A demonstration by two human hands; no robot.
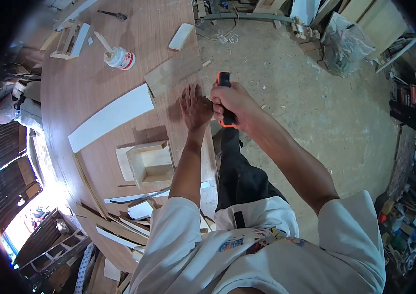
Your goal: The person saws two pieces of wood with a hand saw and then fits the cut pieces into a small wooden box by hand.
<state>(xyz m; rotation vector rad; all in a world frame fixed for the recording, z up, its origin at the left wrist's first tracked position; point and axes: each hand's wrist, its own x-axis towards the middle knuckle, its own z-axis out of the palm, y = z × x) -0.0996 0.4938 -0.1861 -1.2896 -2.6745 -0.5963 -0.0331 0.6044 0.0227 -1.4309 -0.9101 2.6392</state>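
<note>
My right hand (pixel 237 103) is wrapped round the black-and-orange handle (pixel 224 81) of what looks like a handsaw, just beyond the table's right edge. Its blade cannot be made out. My left hand (pixel 195 109) lies with fingers stretched out at that edge, close beside the right fist. Whether a workpiece is under its palm is hidden. A thin bare wood board (pixel 174 71) lies just past my left fingers. To their left is a long white panel (pixel 112 117) with a rough right end. Nearer my body sits a small open wooden box (pixel 155 164).
On the wooden table (pixel 95 83) stand a white glue tub (pixel 121 59) with a stick in it and a small wooden frame (pixel 73 41). A white block (pixel 181 36) lies near the far edge. Wood offcuts (pixel 139 210) crowd the near end. A plastic bag (pixel 345 46) rests on the floor.
</note>
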